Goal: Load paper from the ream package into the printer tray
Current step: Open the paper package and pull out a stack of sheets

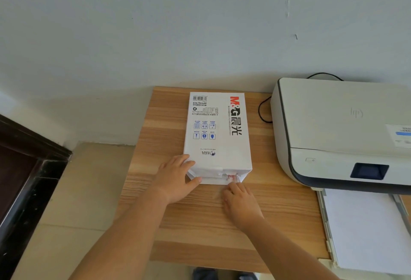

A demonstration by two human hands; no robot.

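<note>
A white ream package (pixel 218 132) with red and black printing lies flat on the wooden table, its torn near end facing me. My left hand (pixel 175 177) grips the package's near left corner, fingers on top and thumb on the end face. My right hand (pixel 240 204) rests on the table with its fingertips touching the torn flap at the near end; whether it pinches the flap is unclear. To the right stands a white printer (pixel 340 128), and its tray (pixel 364 230) is pulled out toward me with white paper lying in it.
The wooden table (pixel 200 224) sits against a pale wall. A black cable (pixel 263 110) loops between the package and the printer. Left of the table are a tiled floor and a dark wooden frame (pixel 26 168).
</note>
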